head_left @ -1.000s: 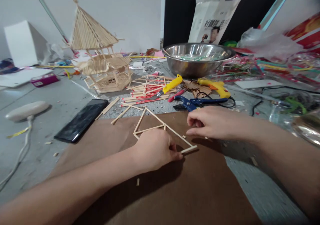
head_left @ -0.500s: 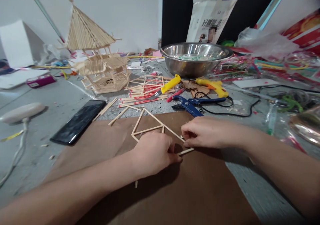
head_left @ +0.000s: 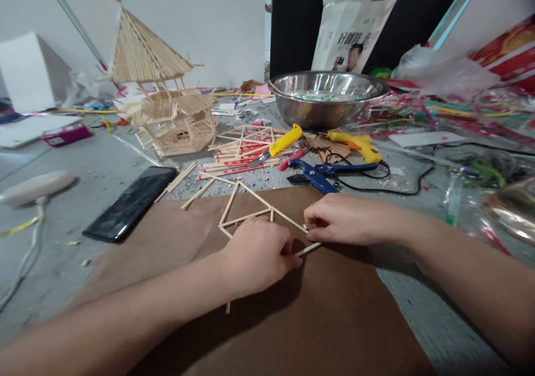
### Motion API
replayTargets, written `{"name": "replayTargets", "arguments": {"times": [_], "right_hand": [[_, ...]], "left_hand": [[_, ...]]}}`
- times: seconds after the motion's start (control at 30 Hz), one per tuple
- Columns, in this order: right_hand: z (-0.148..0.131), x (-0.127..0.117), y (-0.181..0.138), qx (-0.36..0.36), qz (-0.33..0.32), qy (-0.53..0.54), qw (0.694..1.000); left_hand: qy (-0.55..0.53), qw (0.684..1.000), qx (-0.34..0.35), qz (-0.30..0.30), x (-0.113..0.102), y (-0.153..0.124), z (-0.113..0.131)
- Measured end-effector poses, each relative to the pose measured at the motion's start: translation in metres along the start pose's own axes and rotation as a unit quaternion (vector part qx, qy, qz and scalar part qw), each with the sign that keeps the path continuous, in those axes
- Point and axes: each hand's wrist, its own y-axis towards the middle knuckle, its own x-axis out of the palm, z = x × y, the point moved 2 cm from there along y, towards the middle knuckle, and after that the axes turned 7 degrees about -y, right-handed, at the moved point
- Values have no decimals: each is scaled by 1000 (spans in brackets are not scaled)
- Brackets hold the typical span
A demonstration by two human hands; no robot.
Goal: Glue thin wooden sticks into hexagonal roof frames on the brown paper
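A triangular frame of thin wooden sticks [head_left: 246,203] lies flat on a brown paper sheet [head_left: 326,315]. My left hand [head_left: 259,253] rests curled over the frame's near edge, fingertips pinching the bottom stick. My right hand [head_left: 338,220] is closed in a pinch on the frame's right corner, where the slanted stick meets the bottom one. A short stick offcut [head_left: 228,307] lies on the paper near my left forearm.
A black phone [head_left: 131,202] lies to the left. Behind the paper are blue cutters [head_left: 321,174], a yellow glue gun [head_left: 359,145], a yellow-handled knife [head_left: 282,142], loose sticks [head_left: 242,159], a stick pagoda model [head_left: 161,92] and a steel bowl [head_left: 328,97]. Clutter fills the right side.
My right hand has moved down from near the blue cutters to the frame's right corner and pinched it. The left hand stayed on the frame's near edge.
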Motion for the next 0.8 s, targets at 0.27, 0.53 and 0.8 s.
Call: {"name": "replayTargets", "arguments": {"times": [0.27,0.53,0.8], "right_hand": [[1,0,2,-6,-5,0,1000],[1,-3,1,4,-22,22,1000],[3,-3,-1,-10,-51,45,998]], "left_hand": [[32,999,15,-1,0,-1,1],[49,999,25,-2,-1,1,3],[52,998,27,2,0,2,3]]}}
